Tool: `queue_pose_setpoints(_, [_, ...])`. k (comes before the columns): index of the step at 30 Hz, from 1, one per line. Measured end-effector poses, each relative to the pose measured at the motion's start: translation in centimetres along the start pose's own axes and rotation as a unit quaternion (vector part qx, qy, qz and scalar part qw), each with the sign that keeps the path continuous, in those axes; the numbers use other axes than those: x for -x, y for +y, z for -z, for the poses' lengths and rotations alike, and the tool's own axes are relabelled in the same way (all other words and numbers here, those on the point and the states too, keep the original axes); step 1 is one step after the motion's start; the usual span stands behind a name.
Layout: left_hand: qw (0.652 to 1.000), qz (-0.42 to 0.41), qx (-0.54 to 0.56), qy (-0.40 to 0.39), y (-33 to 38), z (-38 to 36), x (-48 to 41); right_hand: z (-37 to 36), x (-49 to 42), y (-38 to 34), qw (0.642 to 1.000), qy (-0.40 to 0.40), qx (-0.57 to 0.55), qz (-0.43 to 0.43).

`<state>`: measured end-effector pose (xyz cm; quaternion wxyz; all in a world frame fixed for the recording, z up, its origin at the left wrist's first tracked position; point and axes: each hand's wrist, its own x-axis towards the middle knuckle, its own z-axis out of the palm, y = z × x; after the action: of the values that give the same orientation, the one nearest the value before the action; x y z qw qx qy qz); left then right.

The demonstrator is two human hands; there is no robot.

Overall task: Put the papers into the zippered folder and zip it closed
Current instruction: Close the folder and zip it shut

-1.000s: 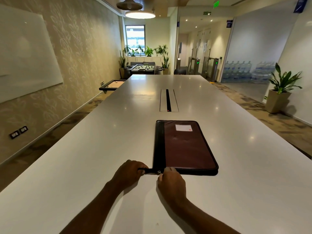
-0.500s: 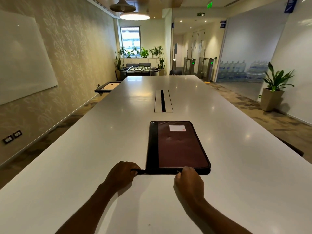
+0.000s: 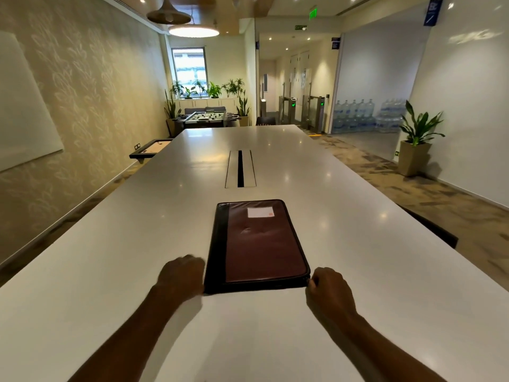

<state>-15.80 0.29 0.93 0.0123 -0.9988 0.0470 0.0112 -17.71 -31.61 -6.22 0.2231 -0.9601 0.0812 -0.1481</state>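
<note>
I see the zippered folder (image 3: 259,246) lying closed at centre frame on the worktop (image 3: 371,244). My right hand (image 3: 329,292) pinches its lower-right corner; my left hand (image 3: 181,274), blurred, is curled at its lower-left corner, grip unclear.

I can't see any papers: the zippered folder (image 3: 260,245) lies closed, its inside hidden. My left hand (image 3: 180,274), at its 7 o'clock corner, is motion-blurred. My right hand's (image 3: 329,292) fingers (image 3: 312,282) curl at the 5 o'clock corner (zipper pull too small to tell). Both forearms run off the bottom edge.
</note>
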Motion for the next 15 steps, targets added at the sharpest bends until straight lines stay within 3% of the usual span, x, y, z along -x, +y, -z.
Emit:
queue_pose_setpoints(3, [0.988,-0.111,0.086,0.062,7.7,1.2,-1.3,0.3,-0.7,0.7,1.0,-0.022,-0.013,0.014])
queue_pose_setpoints(5, [0.977,-0.182,0.11,0.029,12.9,0.6,-1.8,0.5,-1.1,0.8,0.999,-0.034,-0.013,0.022])
queue_pose_setpoints(9, [0.981,-0.195,0.017,-0.013,18.2,-2.6,-3.3,0.5,-1.8,1.5,0.995,-0.057,-0.021,0.073])
queue_pose_setpoints(15, [0.946,-0.291,-0.087,0.116,17.2,-4.7,-5.4,0.0,-3.3,3.0,0.99,-0.033,-0.011,0.135])
